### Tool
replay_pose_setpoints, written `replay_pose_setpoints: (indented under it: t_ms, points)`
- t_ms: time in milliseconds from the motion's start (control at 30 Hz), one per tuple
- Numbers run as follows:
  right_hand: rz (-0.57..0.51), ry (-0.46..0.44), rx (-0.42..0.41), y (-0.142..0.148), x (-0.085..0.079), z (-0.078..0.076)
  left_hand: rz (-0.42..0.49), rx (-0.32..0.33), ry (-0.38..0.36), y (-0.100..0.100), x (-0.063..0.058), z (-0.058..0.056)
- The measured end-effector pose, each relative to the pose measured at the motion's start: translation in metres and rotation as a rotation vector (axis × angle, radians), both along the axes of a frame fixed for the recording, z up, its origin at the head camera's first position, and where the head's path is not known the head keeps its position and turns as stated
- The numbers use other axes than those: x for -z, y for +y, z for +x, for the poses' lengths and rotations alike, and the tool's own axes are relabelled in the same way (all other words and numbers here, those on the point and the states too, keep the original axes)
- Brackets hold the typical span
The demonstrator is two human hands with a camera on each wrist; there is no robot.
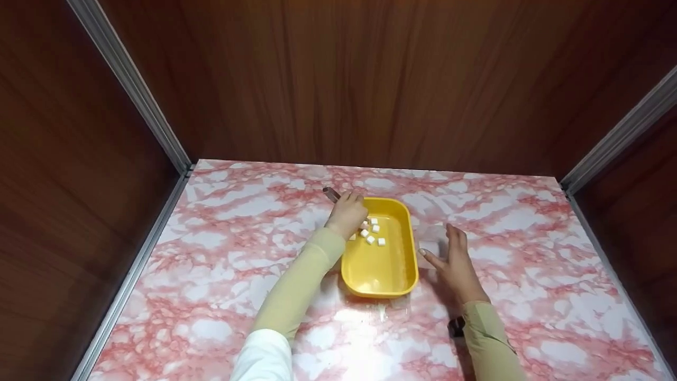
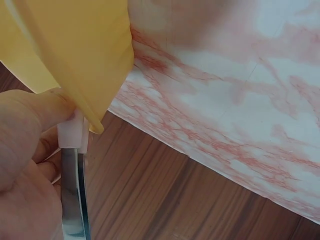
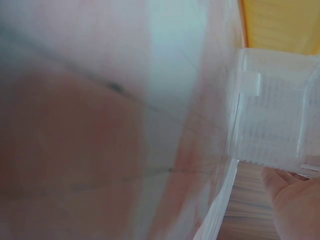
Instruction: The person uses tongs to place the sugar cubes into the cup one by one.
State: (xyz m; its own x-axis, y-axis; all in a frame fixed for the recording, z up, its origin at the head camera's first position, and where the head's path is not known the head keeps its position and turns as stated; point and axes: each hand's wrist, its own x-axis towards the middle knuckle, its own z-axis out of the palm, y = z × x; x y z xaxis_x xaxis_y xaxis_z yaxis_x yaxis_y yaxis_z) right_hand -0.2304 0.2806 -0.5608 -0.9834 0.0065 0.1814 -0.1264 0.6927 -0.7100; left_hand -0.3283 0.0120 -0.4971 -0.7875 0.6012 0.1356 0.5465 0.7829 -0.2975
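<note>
My left hand [image 1: 348, 216] grips metal tongs [image 2: 74, 192] with pale ends, over the left rim of the yellow tray [image 1: 382, 272]. In the left wrist view the thumb lies on the tongs' pale part, close to the tray rim. Several small white cubes [image 1: 375, 228] lie inside the tray near its upper left; the hand hides part of that area. To the right of the tray, my right hand [image 1: 456, 265] holds a clear plastic container [image 3: 275, 110] between spread thumb and fingers. In the right wrist view, this container partly hides the fingers.
The tray and container stand on a tabletop [image 1: 222, 264] with a red-and-white marbled pattern. Dark wood panels [image 1: 338, 90] rise behind and at both sides, with metal corner strips [image 1: 135, 79]. A dark device [image 1: 456, 327] sits at the right wrist.
</note>
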Motion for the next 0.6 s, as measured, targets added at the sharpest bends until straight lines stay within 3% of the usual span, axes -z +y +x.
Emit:
replay_pose_setpoints:
  t_ms: [600]
  points:
    - [-0.060, -0.045, -0.007, -0.0011, -0.0022, 0.0015, 0.011, 0.005, 0.002, -0.0021, 0.0039, -0.0014]
